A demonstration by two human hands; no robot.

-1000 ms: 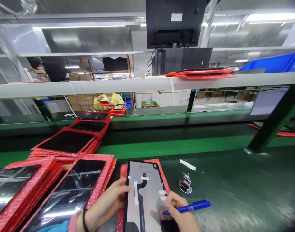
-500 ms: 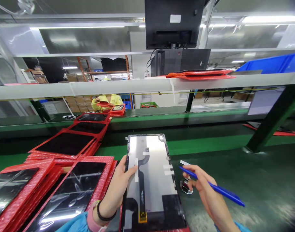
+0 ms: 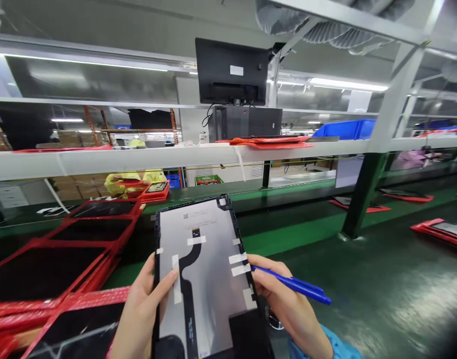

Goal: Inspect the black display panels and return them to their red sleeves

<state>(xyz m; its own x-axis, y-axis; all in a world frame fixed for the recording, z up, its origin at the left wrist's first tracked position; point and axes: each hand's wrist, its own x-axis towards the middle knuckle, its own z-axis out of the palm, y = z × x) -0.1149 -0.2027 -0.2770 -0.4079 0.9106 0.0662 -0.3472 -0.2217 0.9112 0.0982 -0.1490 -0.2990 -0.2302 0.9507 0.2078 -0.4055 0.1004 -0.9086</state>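
A tablet screen panel [image 3: 213, 279] is held up in front of me, its silvery back facing me with a black flex cable [image 3: 189, 294] and white tape strips along it. My left hand [image 3: 148, 299] grips its left edge, the thumb lying over the back near a tape strip. At the right edge is my right hand [image 3: 284, 299], closed around a blue pen [image 3: 295, 286] whose one end points at the panel's edge. Those fingers touch or nearly touch the panel. A round shiny object [image 3: 275, 321] on the bench is partly hidden behind my right hand.
Several screens in red bubble wrap [image 3: 82, 299] are stacked at the left. A green post [image 3: 363, 199] rises at the right, with more red-wrapped panels [image 3: 443, 232] beyond. A monitor [image 3: 233, 75] stands on the shelf. Across the bench, a person in yellow [image 3: 127, 184] handles red packaging.
The view has swung right. My right hand, with the pen, has moved left to the panel's right edge. The panel is tilted more, still in my left hand.
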